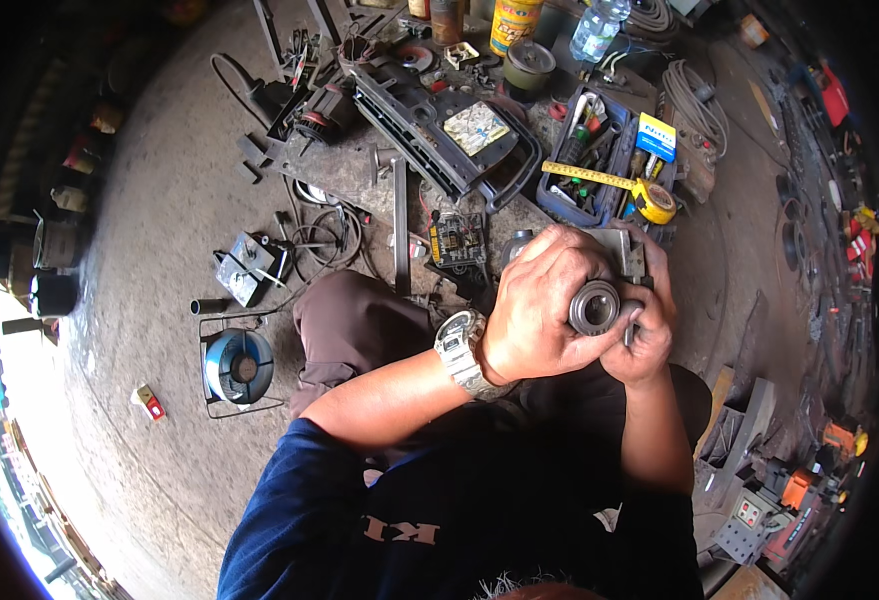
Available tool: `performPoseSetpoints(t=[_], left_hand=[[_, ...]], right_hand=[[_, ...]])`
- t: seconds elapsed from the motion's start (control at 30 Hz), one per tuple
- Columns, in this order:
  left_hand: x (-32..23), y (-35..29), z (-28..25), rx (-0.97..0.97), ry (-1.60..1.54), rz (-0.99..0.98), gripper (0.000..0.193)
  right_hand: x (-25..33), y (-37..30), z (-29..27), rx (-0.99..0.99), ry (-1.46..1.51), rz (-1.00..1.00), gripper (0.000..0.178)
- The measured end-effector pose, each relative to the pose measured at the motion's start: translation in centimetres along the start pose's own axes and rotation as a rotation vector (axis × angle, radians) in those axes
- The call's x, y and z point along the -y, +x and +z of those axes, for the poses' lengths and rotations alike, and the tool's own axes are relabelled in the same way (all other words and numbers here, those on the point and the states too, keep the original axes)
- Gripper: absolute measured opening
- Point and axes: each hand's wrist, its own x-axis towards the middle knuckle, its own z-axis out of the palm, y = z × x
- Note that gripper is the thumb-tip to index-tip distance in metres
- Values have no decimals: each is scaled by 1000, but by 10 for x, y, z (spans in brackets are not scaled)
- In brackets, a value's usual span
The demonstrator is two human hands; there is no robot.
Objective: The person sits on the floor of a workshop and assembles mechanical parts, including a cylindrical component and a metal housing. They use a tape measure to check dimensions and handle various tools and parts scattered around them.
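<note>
Both hands are together above my lap at the centre right, gripping a grey metal part. At its near end is a round ring like a bearing (594, 307); a flat block (620, 248) shows beyond the fingers. My left hand (545, 300), with a watch (463, 353) on the wrist, is wrapped round it from the left. My right hand (648, 335) is closed on its right side, thumb beside the ring. The fingers hide most of the part, so its exact kind cannot be told. Just beyond is a circuit board module (458, 240) on the floor.
Ahead lie a dark plastic case (430, 130), a blue tool tray (570, 205) and a yellow tape measure (653, 201) with its blade out. A metal bar (401, 230) and cables (335, 240) are left of centre. Nearer left stands a blue reel-like thing (222, 368) in a wire frame.
</note>
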Motion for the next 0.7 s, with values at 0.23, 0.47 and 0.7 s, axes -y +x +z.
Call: performPoseSetpoints(t=[0.23, 0.47, 0.7], left_hand=[[2, 3, -3, 10, 22, 13, 44], [6, 5, 6, -26, 16, 13, 41], [0, 6, 0, 8, -18, -75, 45]], right_hand=[[-1, 1, 4, -21, 16, 7, 25], [-3, -8, -4, -4, -63, 3, 31], [-6, -20, -2, -19, -78, 70, 33]])
